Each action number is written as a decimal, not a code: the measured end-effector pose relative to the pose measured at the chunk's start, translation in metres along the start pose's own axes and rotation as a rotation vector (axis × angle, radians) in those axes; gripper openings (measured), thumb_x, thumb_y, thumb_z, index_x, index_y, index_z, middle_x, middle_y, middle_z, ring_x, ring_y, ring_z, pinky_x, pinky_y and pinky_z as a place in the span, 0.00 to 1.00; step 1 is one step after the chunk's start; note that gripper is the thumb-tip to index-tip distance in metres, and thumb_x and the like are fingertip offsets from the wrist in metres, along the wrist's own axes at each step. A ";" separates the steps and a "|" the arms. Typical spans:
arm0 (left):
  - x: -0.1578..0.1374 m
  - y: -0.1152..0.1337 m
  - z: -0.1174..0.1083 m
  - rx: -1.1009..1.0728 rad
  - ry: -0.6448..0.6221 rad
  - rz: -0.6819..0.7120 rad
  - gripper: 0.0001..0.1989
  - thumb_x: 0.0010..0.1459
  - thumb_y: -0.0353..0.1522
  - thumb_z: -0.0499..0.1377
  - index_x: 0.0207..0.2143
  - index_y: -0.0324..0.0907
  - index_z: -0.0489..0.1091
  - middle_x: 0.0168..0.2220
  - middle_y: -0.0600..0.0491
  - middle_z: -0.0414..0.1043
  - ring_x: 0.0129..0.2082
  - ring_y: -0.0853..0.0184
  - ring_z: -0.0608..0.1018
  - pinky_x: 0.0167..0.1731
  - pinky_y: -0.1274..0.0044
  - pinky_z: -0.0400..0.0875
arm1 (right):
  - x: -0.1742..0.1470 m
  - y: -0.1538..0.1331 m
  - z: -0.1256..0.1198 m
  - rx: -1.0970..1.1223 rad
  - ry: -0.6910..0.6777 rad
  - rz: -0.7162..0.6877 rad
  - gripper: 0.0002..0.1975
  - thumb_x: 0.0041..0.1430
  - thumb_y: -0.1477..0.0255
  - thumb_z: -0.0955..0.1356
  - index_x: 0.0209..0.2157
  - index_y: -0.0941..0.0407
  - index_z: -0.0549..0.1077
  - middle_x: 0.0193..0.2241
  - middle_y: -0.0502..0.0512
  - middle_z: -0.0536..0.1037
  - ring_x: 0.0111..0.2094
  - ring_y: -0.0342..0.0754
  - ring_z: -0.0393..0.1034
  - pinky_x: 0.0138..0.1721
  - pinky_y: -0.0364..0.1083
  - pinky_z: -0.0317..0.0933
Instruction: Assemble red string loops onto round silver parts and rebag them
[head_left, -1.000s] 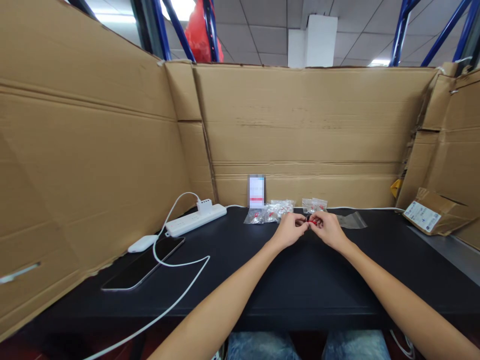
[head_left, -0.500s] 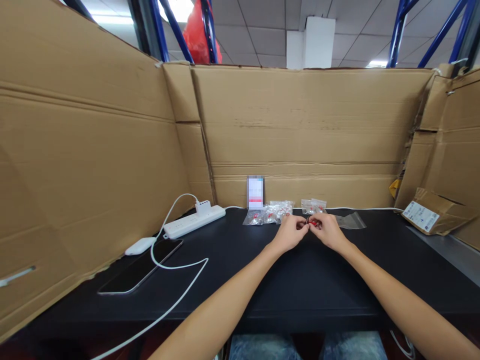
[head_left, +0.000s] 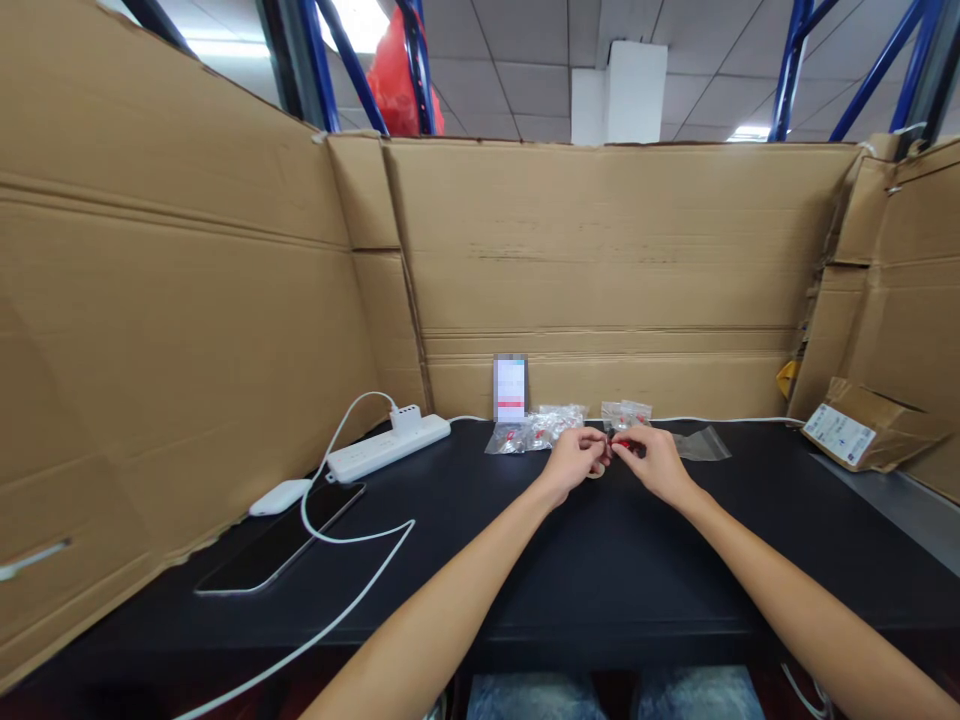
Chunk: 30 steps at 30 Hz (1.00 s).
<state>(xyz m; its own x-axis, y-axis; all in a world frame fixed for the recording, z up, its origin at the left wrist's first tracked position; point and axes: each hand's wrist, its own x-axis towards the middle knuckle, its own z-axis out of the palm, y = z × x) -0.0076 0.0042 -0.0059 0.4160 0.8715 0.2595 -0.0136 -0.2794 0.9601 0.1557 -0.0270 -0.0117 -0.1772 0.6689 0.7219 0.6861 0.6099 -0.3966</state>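
Observation:
My left hand and my right hand almost meet over the black table. Thumb and fingers of the right hand are pinched on a small red piece; its exact kind is too small to make out. The left fingers are curled close against that piece, with a small pale bit at the fingertips that I cannot identify. Just behind the hands lie clear plastic bags with red bits inside and another such bag. A flat clear bag rests right of the right hand.
A phone with a lit screen stands against the cardboard wall. To the left are a white power strip, a dark phone, a white case and a looping white cable. A brown parcel sits far right.
The left hand has drawn slightly left and turned, its fingers opening a little from the right hand's. The right hand keeps its pinch on the red piece. The view has tilted slightly.

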 end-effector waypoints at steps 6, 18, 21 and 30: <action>-0.001 -0.002 0.000 -0.086 0.077 -0.079 0.04 0.51 0.26 0.63 0.29 0.34 0.70 0.23 0.51 0.73 0.21 0.73 0.75 0.22 0.82 0.67 | -0.001 -0.002 0.001 0.022 -0.014 -0.010 0.09 0.58 0.74 0.65 0.34 0.55 0.78 0.29 0.55 0.80 0.27 0.47 0.72 0.31 0.45 0.64; 0.001 0.001 -0.001 -0.092 -0.014 -0.094 0.07 0.53 0.27 0.60 0.25 0.37 0.64 0.19 0.56 0.67 0.18 0.76 0.70 0.21 0.83 0.66 | -0.001 -0.006 0.003 0.239 -0.031 0.039 0.08 0.57 0.68 0.68 0.38 0.56 0.73 0.33 0.56 0.77 0.32 0.47 0.73 0.35 0.46 0.69; 0.000 0.002 -0.002 -0.043 -0.080 -0.078 0.07 0.52 0.30 0.61 0.27 0.37 0.64 0.19 0.57 0.66 0.19 0.75 0.71 0.23 0.82 0.65 | -0.001 -0.001 0.007 0.375 -0.027 0.117 0.14 0.54 0.64 0.70 0.40 0.56 0.70 0.35 0.56 0.75 0.34 0.46 0.72 0.34 0.45 0.70; -0.003 0.008 -0.002 -0.025 -0.153 -0.045 0.06 0.50 0.30 0.60 0.27 0.38 0.64 0.21 0.55 0.68 0.20 0.74 0.71 0.22 0.82 0.64 | 0.001 -0.004 0.008 0.822 -0.164 0.349 0.18 0.47 0.61 0.75 0.32 0.55 0.66 0.26 0.46 0.69 0.24 0.40 0.68 0.29 0.42 0.67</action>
<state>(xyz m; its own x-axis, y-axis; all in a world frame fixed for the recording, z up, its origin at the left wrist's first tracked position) -0.0104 0.0003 0.0011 0.5500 0.8112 0.1987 -0.0134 -0.2293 0.9733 0.1469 -0.0258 -0.0143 -0.1955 0.8861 0.4202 0.0109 0.4304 -0.9026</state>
